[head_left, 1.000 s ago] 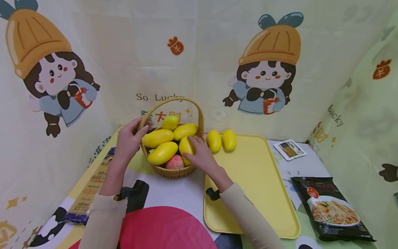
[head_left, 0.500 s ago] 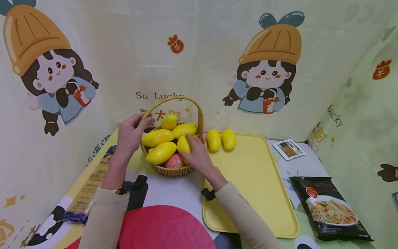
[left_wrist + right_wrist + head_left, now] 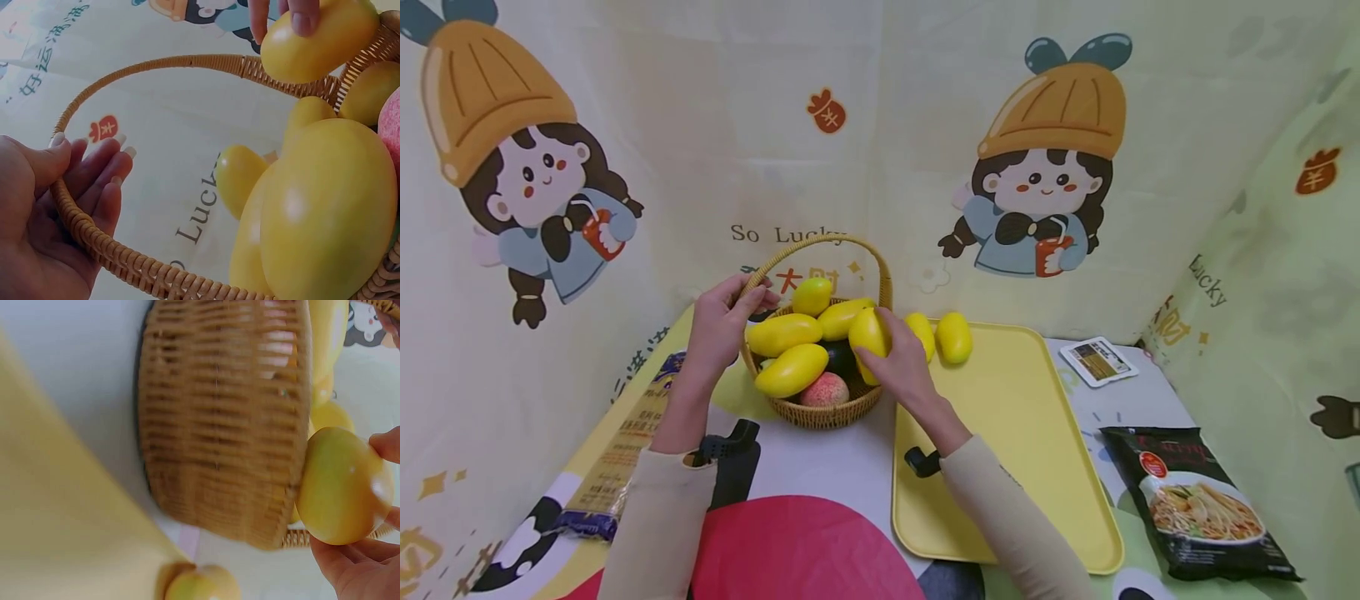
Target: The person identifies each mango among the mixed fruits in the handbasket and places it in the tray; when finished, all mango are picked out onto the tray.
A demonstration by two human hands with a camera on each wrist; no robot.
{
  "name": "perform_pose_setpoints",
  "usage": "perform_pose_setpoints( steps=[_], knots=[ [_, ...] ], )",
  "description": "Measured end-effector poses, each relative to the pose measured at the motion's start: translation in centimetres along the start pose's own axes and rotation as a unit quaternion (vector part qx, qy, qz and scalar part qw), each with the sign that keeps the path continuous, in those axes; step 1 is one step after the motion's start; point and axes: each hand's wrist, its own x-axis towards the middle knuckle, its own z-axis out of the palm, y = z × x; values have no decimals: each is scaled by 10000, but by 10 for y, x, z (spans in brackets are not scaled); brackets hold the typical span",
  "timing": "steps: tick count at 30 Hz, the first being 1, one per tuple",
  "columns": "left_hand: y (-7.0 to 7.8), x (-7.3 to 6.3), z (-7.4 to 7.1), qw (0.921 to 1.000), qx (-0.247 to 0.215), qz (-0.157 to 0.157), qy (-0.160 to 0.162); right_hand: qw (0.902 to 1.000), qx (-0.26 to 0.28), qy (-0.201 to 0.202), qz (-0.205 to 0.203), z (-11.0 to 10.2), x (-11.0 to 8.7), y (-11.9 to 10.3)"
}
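A wicker basket [image 3: 831,417] holds several yellow mangoes [image 3: 786,335], a pinkish peach [image 3: 825,390] and a dark rounded thing [image 3: 841,358], partly hidden. My left hand [image 3: 715,329] holds the left side of the basket's arched handle [image 3: 823,239]; in the left wrist view the thumb [image 3: 47,159] lies over it with the fingers behind. My right hand [image 3: 908,362] grips one mango [image 3: 868,332] between thumb and fingers at the basket's right rim. In the right wrist view that mango [image 3: 344,486] is raised beside the rim.
A yellow tray [image 3: 1037,417] lies right of the basket, with two mangoes [image 3: 955,337] at its far left corner. Further right are a black noodle packet [image 3: 1206,508] and a small white packet [image 3: 1099,361]. A long packet [image 3: 625,454] lies at the left.
My right hand has lifted the mango up and rightward out of its place among the fruit, uncovering the dark thing. My left hand stays at the handle.
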Motion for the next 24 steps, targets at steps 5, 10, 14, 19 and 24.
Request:
perform_pose_setpoints(
  steps=[5,10,14,19,24],
  knots=[
    [-2,0,-1,9998,-171,42,28,9999,-165,21,-1,-17,4,10],
    [-4,-3,1,9994,-311,79,89,9989,-430,-55,159,-37,5,28],
    [-6,-3,1,9990,-391,185,144,9969,-739,11,262,-57,7,44],
    [-5,-1,1,9988,-373,258,198,9934,-1051,-109,442,-83,10,63],
    [-4,-1,2,9986,-414,275,200,9877,-1399,-252,648,-103,10,87]
  ],
)
